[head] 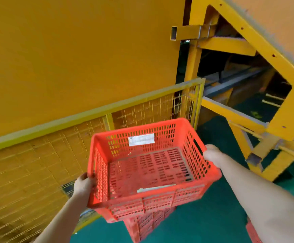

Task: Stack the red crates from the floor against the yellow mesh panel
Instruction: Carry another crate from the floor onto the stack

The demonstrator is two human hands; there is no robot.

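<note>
I hold an empty red perforated crate [151, 165] in the air between both hands, a white label on its far inner wall. My left hand [84, 184] grips the crate's left rim. My right hand [212, 154] grips the right side near a handle slot, its fingers hidden behind the wall. Under the held crate, part of another red crate [146, 227] shows, standing on the green floor beside the yellow mesh panel [42, 165]. The mesh panel runs from lower left to the centre, just beyond the crate.
A large solid yellow wall [72, 55] rises above the mesh panel. A yellow steel frame [251, 55] with open gaps stands on the right. Green floor [209, 216] shows below, and a red crate corner [253, 232] peeks out under my right forearm.
</note>
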